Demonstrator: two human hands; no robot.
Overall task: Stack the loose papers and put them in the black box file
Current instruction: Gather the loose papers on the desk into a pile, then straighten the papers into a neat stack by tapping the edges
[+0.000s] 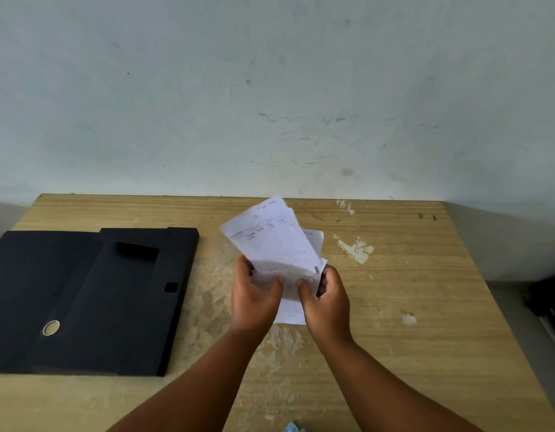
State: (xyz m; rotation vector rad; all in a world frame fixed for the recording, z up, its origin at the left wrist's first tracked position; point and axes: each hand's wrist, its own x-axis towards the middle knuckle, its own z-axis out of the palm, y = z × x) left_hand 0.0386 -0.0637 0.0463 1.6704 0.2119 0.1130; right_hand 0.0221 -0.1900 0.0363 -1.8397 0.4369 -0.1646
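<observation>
A bundle of white papers with faint printed lines is held upright above the middle of the wooden table. My left hand grips the bundle's lower left edge. My right hand grips its lower right edge, thumb on the front sheet. The sheets fan out unevenly at the top and one hangs lower between my hands. The black box file lies flat at the table's left, its flap spread open to the left, well apart from both hands.
A pale wall rises right behind the table's far edge. The tabletop has chipped white patches right of the papers. A dark object sits on the floor beyond the table's right edge.
</observation>
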